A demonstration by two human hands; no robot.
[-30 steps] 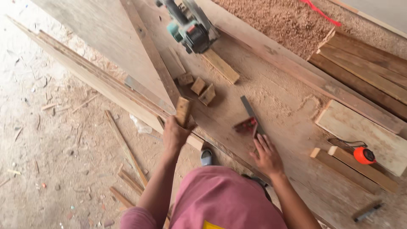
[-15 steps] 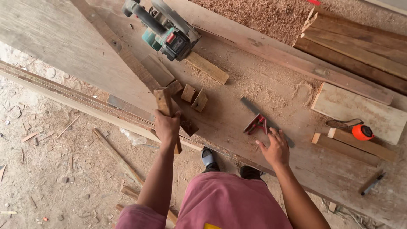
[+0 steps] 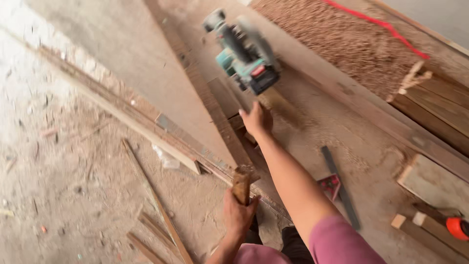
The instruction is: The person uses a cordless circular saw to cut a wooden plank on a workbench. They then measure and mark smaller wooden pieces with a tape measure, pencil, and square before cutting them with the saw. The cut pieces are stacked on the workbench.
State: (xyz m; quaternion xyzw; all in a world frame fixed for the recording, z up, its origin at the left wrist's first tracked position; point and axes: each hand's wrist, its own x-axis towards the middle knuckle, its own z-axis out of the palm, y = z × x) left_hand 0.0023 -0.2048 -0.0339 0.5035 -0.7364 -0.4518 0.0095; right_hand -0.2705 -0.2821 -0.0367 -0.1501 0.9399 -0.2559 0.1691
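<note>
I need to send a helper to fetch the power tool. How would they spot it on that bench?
Start at the long wooden workbench, dusted with sawdust, and look to its far end beside the heap of reddish wood shavings. There sits the teal and grey handheld power tool, just beyond the person's outstretched right hand. It is the only plastic-bodied machine among bare wooden offcuts.

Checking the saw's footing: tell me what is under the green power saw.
The green power saw rests on a long wooden board dusted with sawdust; a short wood offcut sticks out beneath its near end, beside the right hand. The saw's body hides its blade and base.
</note>
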